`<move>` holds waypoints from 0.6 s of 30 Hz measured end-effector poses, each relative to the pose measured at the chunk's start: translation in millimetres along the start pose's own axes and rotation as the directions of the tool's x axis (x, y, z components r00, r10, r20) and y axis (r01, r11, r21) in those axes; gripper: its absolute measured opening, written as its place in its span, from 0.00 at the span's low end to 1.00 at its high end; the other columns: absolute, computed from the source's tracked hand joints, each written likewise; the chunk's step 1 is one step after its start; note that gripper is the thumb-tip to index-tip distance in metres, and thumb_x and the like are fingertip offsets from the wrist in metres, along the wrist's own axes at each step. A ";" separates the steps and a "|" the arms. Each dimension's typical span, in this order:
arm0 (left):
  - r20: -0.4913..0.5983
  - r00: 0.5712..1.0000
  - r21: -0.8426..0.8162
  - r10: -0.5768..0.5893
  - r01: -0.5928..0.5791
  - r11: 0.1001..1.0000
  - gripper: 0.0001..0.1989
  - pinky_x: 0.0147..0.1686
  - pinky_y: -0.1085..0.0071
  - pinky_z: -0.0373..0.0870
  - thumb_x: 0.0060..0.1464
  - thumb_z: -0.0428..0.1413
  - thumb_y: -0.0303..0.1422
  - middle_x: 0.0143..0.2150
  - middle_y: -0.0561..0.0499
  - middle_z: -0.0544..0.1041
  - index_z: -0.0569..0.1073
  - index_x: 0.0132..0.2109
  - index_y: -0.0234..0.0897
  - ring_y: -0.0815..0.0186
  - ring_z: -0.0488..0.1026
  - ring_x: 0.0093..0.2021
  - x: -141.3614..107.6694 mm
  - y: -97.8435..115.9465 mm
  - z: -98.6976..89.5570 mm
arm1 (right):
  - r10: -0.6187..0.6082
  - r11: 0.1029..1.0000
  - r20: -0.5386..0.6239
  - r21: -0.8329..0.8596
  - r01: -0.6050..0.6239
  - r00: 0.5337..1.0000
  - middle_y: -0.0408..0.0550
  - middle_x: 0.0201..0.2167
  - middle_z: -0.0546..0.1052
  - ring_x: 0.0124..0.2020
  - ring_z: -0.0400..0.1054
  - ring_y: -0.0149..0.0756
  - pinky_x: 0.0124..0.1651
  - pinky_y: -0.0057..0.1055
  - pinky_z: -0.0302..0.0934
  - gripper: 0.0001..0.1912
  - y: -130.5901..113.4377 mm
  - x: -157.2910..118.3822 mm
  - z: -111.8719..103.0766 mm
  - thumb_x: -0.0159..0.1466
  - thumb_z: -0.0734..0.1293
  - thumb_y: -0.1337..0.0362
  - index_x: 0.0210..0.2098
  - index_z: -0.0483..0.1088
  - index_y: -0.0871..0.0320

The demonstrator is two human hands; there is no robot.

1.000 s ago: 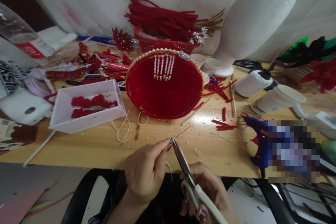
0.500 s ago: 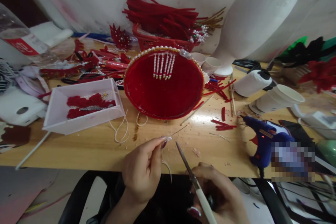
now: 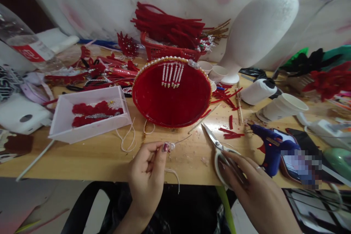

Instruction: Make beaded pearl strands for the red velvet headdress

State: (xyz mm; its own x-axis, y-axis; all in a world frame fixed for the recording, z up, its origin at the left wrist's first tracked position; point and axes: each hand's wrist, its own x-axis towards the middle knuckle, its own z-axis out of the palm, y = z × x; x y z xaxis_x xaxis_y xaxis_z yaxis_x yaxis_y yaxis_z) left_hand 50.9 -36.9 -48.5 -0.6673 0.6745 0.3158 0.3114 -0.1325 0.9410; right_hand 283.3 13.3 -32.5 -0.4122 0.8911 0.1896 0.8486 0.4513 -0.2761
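My left hand [image 3: 148,175] pinches a small cluster of clear and white beads [image 3: 172,147] between thumb and forefinger. A thin wire [image 3: 183,139] sticks out of the cluster to the right. Below the pinch, a white cord [image 3: 175,176] hangs past the table's front edge. At the right, my right hand [image 3: 253,186] has its fingers on the white handles of a pair of scissors [image 3: 216,143]. The scissors lie low at the tabletop, blades toward the back and left. Behind both hands stands a round red velvet piece [image 3: 172,102] with a pearl edge and several short bead strands [image 3: 172,75].
A white box [image 3: 63,129] with red trims stands left. Behind the velvet piece are a red basket [image 3: 170,49] and a white head form [image 3: 260,33]. A blue glue gun [image 3: 270,146], a phone [image 3: 285,153] and paper cups [image 3: 285,106] sit right. Red scraps [image 3: 231,134] lie near the scissors.
My right hand has moved right and forward, bringing the scissors from a raised hold down to the tabletop. My left hand keeps its pinch on the beads, shifted slightly left.
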 end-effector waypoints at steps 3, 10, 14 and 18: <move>0.006 1.000 -0.026 -0.009 0.009 1.000 0.05 0.20 0.82 0.75 0.60 0.60 0.31 0.25 0.53 0.82 0.79 0.35 0.38 0.69 0.80 0.23 -0.3 -0.9 -0.1 | -0.033 0.999 -0.047 0.004 0.033 0.998 0.55 0.45 0.82 0.42 0.76 0.49 0.43 0.43 0.68 0.16 -5.8 8.8 -3.5 0.72 0.60 0.57 0.48 0.77 0.55; 0.041 0.996 -0.046 0.080 -0.078 0.996 0.03 0.21 0.82 0.76 0.60 0.60 0.29 0.28 0.54 0.84 0.79 0.38 0.39 0.70 0.80 0.22 -5.3 -2.4 -0.5 | 0.162 0.908 -0.230 0.415 -0.053 0.960 0.44 0.31 0.75 0.31 0.71 0.36 0.35 0.31 0.62 0.07 -53.3 25.4 -13.2 0.72 0.64 0.58 0.39 0.71 0.54; 0.043 0.997 -0.025 0.065 -0.064 0.998 0.06 0.22 0.80 0.76 0.63 0.59 0.32 0.27 0.54 0.84 0.79 0.36 0.40 0.69 0.80 0.23 -8.7 5.8 0.1 | -0.049 0.811 -0.093 0.577 0.094 0.994 0.41 0.28 0.70 0.29 0.66 0.33 0.31 0.28 0.58 0.10 -76.4 45.2 -5.5 0.75 0.57 0.61 0.38 0.65 0.54; 0.062 0.997 -0.038 0.042 -0.039 0.998 0.07 0.21 0.80 0.77 0.63 0.59 0.34 0.27 0.52 0.84 0.80 0.36 0.39 0.67 0.81 0.23 -9.3 11.0 4.7 | -0.159 0.772 -0.147 0.598 0.216 0.976 0.40 0.28 0.64 0.28 0.59 0.31 0.31 0.29 0.53 0.12 -77.1 54.7 -1.4 0.73 0.58 0.69 0.33 0.60 0.54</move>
State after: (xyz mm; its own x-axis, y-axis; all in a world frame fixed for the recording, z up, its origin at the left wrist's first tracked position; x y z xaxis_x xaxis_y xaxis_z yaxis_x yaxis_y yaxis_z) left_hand 63.7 -41.2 -41.7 -0.6106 0.7121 0.3466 0.3112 -0.1867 0.9318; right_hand 195.8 27.2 0.5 -0.4886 0.7914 0.3675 0.3679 0.5687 -0.7356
